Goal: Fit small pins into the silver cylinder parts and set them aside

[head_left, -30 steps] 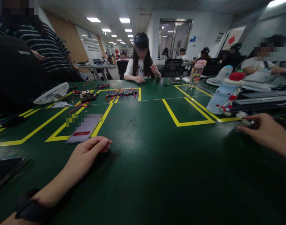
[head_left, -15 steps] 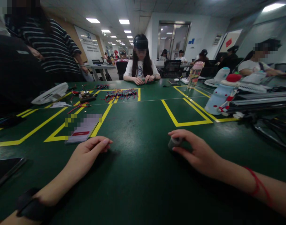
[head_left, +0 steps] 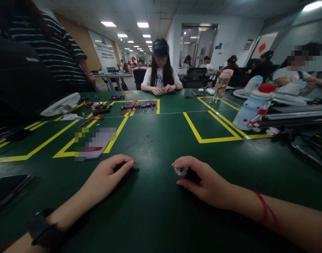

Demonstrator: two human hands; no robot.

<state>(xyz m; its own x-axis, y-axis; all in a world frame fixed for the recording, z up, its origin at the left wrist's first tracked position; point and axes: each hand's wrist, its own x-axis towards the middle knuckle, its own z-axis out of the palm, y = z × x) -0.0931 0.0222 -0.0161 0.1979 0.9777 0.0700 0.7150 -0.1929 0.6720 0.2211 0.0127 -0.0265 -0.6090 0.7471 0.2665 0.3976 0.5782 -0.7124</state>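
Observation:
My right hand [head_left: 203, 181] grips a small grey cylinder [head_left: 181, 171] between thumb and fingers. Its round, paler top has small dark marks, and the cylinder stands upright at the table surface; whether it touches the table I cannot tell. To the left, my left hand [head_left: 114, 174] rests low over the green table [head_left: 152, 207], thumb and forefinger tips brought together and no object visible in them. Its palm side is hidden. A phone-like flat object [head_left: 99, 144] with a red strip, partly pixelated, lies just beyond the left hand.
A dark phone [head_left: 10, 189] lies at the left edge. Bundled wires [head_left: 138, 106], a white fan [head_left: 61, 104] and electronic parts [head_left: 99, 107] sit farther off. On the right stand a blue bottle [head_left: 245, 112] and a pink-lidded bottle [head_left: 222, 84]. Across the table sits a person [head_left: 161, 75].
My right hand has moved left and nearer to me with the cylinder, whose top now shows more. My left hand has shifted slightly right, so the two hands are closer together.

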